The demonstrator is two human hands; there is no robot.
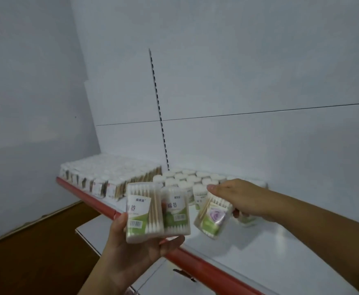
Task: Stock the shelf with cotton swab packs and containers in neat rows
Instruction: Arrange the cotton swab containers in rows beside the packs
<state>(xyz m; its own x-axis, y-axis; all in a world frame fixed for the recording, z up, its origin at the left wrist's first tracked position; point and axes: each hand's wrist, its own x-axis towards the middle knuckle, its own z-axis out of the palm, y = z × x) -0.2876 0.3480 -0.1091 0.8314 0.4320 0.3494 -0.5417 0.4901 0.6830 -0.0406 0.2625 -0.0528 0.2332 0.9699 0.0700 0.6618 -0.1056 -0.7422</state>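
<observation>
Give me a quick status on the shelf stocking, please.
Left hand holds two swab packs. Right hand holds a tilted pack over the shelf, in front of the round containers. Nothing seen in the way.

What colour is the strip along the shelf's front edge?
Red; the strip shows best in the head view.

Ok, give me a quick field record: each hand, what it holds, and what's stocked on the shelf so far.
left hand: holds two green-label packs, fanned, before the red shelf edge
right hand: grips rose-label pack, tilted, over the shelf
shelf left: flat packs in rows
shelf middle: round containers in rows, behind the right hand
</observation>
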